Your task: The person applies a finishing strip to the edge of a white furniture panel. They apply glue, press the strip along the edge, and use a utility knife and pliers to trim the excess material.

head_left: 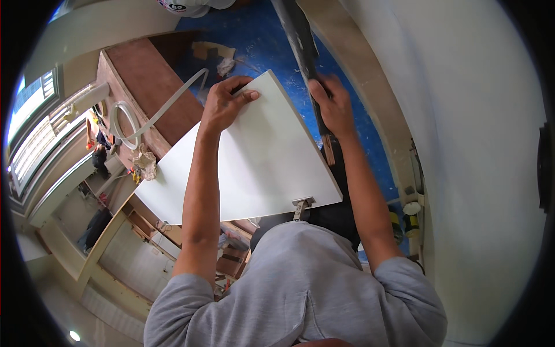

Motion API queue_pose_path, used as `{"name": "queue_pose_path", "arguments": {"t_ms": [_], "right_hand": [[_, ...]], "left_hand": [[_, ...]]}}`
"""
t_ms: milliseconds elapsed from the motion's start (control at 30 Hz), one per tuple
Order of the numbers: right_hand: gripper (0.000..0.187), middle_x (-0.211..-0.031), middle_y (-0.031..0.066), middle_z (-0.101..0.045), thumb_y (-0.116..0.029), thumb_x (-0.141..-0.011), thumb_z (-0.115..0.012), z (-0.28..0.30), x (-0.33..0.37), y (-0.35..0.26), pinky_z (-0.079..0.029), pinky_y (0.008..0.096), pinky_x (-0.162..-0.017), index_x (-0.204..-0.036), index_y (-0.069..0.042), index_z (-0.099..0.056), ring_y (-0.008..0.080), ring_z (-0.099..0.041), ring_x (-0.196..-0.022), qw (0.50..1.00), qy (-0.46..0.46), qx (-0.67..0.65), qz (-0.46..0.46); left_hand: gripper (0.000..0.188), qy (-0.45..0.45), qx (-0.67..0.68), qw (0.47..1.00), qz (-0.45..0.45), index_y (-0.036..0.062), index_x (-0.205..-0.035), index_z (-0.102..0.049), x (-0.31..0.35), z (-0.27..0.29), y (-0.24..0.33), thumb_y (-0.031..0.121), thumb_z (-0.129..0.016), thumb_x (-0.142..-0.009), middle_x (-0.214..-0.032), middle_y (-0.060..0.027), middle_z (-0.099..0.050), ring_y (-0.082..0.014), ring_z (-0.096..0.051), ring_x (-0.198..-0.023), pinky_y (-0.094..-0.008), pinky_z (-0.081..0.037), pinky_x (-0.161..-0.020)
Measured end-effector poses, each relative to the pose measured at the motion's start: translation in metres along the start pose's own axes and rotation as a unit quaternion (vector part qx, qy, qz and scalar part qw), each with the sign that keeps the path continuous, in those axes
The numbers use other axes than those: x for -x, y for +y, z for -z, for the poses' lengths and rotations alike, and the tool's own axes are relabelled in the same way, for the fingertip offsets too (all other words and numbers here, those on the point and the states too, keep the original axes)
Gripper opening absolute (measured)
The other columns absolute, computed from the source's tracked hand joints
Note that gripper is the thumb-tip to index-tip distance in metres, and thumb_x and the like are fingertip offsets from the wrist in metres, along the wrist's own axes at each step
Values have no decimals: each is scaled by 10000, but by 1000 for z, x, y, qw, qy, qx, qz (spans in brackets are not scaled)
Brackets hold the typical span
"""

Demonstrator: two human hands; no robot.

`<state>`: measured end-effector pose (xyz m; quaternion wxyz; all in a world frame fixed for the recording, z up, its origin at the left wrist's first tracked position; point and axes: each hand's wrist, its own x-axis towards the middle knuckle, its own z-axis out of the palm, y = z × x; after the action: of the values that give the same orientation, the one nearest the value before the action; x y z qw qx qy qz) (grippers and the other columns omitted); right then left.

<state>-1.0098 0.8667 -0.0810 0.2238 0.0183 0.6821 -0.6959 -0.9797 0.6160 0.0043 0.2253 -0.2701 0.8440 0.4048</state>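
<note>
Plainly, the left hand (227, 105) gripped the white panel (260, 156) by its edge; it lay left of the right hand (335, 107), long axis running leftward; that hand blurred at a dark plank (296, 40), grasp unclear.

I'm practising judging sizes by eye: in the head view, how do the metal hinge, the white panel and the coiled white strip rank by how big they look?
1. White panel, by far the largest
2. Coiled white strip, long but thin
3. Metal hinge, clearly smallest
</note>
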Motion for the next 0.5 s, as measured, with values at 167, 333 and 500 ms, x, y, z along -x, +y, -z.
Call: {"name": "queue_pose_path", "arguments": {"t_ms": [167, 333, 500], "right_hand": [[435, -930, 73, -613, -362, -944, -767, -41, -42, -28, -482, 308, -725, -1182, 0, -735, 175, -591, -810, 991, -49, 70, 102], [432, -936, 75, -623, -365, -936, -774, -47, -47, -28, -493, 313, -712, -1183, -12, -738, 175, -611, -838, 993, -72, 57, 76], [449, -950, 79, -632, -378, -931, -781, -44, -55, 2, -495, 317, -767, -1192, -15, -736, 186, -614, -876, 996, -66, -4, 64]], "left_hand": [[444, -10, -1, 1000, -6, 13, -1129, -763, 0, 3, 8, 291, -863, -798, -964, -141, -766, -251, -730, -859, -366, -573, -810], [438, -17, 9, 999, -30, 2, -1113, -762, -3, 2, 0, 292, -860, -799, -945, -132, -764, -251, -727, -852, -363, -565, -795], [401, 0, -5, 1000, -23, 2, -1106, -763, -2, 0, 2, 249, -848, -802, -936, -132, -761, -248, -724, -848, -358, -562, -796]]}}
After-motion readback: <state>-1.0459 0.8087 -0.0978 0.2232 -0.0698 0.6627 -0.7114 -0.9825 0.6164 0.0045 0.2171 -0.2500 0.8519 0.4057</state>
